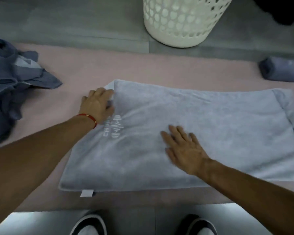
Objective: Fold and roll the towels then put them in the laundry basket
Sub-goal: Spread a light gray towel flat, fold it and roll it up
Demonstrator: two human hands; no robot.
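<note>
A blue towel pile [12,78] sits far left. The left hand [96,104] pinches the folded towel's [202,126] left edge; the right hand [183,148] lies flat on it. The basket [182,19] stands beyond; a rolled towel [280,68] lies far right.

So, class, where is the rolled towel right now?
In the head view, the rolled towel lies at the far right edge on the pink mat, beyond the flat towel and right of the white basket.
</note>
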